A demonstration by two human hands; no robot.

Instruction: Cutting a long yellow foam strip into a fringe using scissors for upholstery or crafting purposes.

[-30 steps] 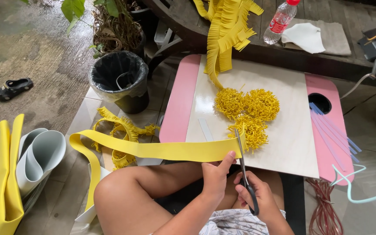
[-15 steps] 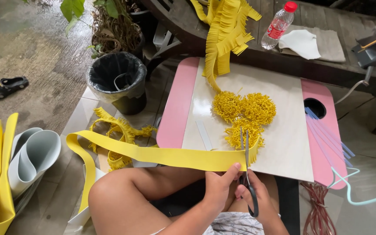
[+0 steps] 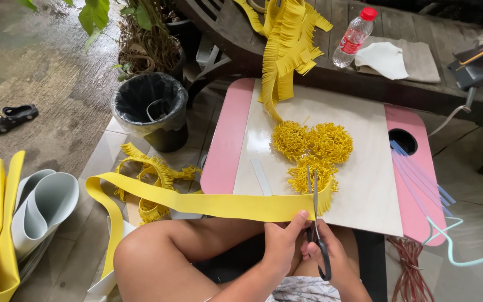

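Note:
My left hand (image 3: 279, 244) pinches the lower edge of a long yellow foam strip (image 3: 208, 202) that stretches across my lap and droops to the floor at the left. My right hand (image 3: 331, 254) grips black-handled scissors (image 3: 315, 219), blades upright and cutting into the strip's right end, where short fringe cuts show. Three yellow fringed pompoms (image 3: 311, 151) lie on the pink and white small table (image 3: 227, 140) just beyond the scissors.
A black bin (image 3: 151, 106) stands left of the table. Fringed yellow strips hang from a wooden bench (image 3: 420, 33) with a plastic bottle (image 3: 353, 36) and white cloth (image 3: 384, 59). Rolled foam sheets (image 3: 34, 207) lie far left; blue straws (image 3: 415, 179) rest at the table's right.
The strip has shifted slightly rightward through my left hand, and the scissors have moved along its right end, adding fringe cuts. My view has drifted a little.

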